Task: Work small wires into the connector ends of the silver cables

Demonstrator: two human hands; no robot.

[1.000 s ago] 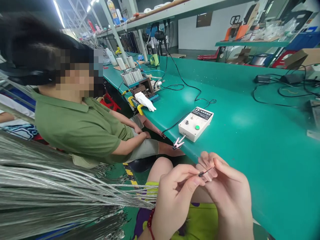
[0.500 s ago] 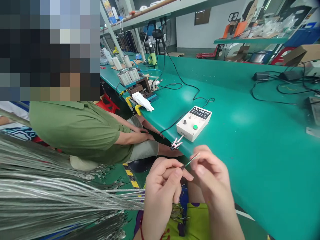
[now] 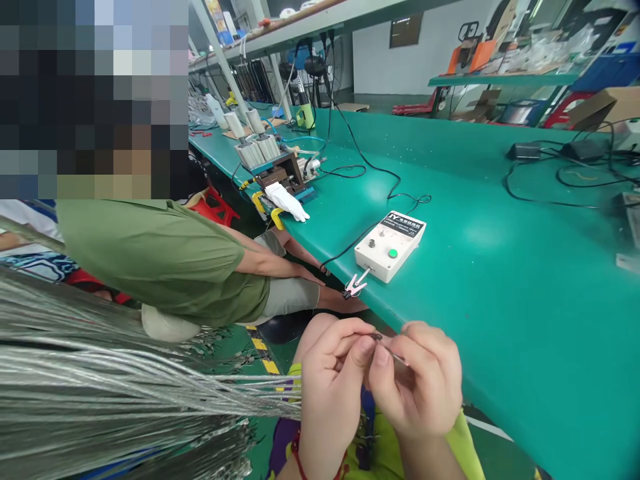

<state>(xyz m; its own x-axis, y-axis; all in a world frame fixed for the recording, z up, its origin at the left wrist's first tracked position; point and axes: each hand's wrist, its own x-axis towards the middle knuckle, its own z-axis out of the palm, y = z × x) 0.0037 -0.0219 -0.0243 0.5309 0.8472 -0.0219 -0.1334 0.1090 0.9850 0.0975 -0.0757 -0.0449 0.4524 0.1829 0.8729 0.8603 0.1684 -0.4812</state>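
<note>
My left hand is closed, pinching the dark end of a thin cable between thumb and forefinger. Close against it, my right hand is closed too, its thumb and fingers on the thin wires that come out of that end. Both hands are above my lap, in front of the bench edge, and the fingers hide much of the cable. A thick bundle of silvery cables stretches from the left to behind my left wrist. Beyond my hands, a white control box with a green button bears a pink clip at its front.
The green bench spreads to the right. A machine with cylinders stands farther back, with a white glove on it. A person in a green shirt sits at my left. Black cables and adapters lie at the right.
My right hand has moved down and left, against my left hand, and closed on the wires. The wires pointed up and right before; now they slope down to the right.
</note>
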